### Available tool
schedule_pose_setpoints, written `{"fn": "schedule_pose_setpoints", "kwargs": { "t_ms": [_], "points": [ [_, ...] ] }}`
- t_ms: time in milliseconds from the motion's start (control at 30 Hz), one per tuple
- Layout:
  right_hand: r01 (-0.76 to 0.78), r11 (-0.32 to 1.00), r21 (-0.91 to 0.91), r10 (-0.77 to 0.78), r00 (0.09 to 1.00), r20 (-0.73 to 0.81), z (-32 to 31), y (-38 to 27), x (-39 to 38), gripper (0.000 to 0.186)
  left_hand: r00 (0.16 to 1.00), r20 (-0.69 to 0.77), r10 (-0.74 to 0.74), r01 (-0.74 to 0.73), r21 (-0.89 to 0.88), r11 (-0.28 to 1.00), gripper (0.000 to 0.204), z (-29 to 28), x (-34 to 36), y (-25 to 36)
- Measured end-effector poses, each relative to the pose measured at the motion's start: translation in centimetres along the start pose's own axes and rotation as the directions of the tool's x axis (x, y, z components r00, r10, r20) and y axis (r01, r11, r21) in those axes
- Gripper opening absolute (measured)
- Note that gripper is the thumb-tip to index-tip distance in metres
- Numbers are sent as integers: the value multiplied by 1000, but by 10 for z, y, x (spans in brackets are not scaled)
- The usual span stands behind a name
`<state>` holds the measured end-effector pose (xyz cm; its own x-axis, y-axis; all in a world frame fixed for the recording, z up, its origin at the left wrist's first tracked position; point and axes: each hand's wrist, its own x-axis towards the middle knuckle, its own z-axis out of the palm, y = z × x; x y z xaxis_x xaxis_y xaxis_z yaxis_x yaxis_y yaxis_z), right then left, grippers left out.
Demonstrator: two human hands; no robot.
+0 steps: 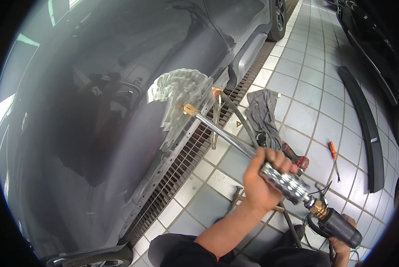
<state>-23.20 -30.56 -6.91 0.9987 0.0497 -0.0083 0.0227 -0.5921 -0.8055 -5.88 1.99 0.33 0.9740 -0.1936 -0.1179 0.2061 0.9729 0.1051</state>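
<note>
My left hand [266, 180] is wrapped round the knurled metal sliding weight of a slide hammer dent puller [226, 135]. Its brass-coloured tip meets a sanded, bare-metal patch [186, 93] low on a dark grey car panel [132, 129]. At the tool's rear end, my right hand [341, 236] holds the black handle, with part of the fingers hidden behind it. A copper-coloured clamp [217, 91] on a thick cable grips the sill flange beside the patch. The weight looks blurred by motion.
A grey cloth [264, 115] and a red-and-black power tool [295, 158] lie on the tiled floor. Farther right are an orange-handled screwdriver [332, 150] and a long black trim strip [366, 129]. A hammer [235, 198] rests near my left forearm. Floor grating [177, 173] runs beneath the sill.
</note>
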Motion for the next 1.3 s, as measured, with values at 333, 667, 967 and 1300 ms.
{"fn": "schedule_pose_setpoints", "kwargs": {
  "t_ms": [333,667,967,1300],
  "points": [
    [73,958,279,-51,995,-87,13,4,13,63,995,82,64,-63,-11,998,22,-16,-4,-25],
    [-153,770,619,184,983,14,31,-7,10,69,998,56,-10,6,69,998,23,-13,0,-19],
    [39,985,168,-31,998,-49,22,21,-10,77,996,64,-60,56,63,996,23,-10,7,-16],
    [25,943,331,-10,999,-47,16,19,-2,81,996,15,90,-90,22,996,23,-8,35,29]
  ]
}}
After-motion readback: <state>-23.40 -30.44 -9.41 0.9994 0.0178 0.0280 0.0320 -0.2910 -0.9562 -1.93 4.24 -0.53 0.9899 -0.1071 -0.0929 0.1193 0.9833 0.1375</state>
